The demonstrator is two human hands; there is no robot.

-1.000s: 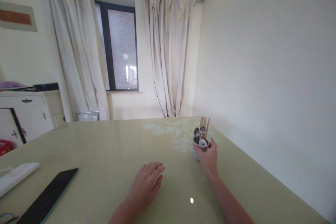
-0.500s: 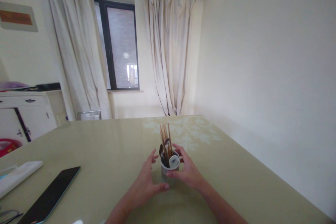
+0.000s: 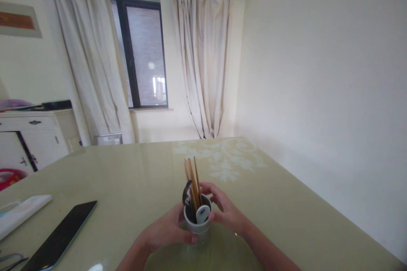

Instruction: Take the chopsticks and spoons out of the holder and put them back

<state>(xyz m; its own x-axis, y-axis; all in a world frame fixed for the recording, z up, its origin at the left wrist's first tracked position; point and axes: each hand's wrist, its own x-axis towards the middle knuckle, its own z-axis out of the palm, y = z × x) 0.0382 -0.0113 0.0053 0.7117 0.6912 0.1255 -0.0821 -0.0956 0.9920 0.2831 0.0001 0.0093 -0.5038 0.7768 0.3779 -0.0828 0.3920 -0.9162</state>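
A cup (image 3: 200, 232) of chopsticks (image 3: 193, 184) is clasped by curved left hand (image 3: 167, 226) and right hand (image 3: 227, 209), a tablet (image 3: 62, 235) well apart, a blue mark (image 3: 202, 211) unreadable.

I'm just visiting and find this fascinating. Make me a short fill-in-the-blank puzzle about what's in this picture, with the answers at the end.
1. The left hand and the right hand are on opposite ____ of the utensil cup.
2. The thin brown ____ rise highest out of the cup.
3. As seen in the picture, the flat black device lies on the table to the ____ of the cup.
4. The window has a pale ____ hanging on either side.

Missing words: sides; chopsticks; left; curtain.
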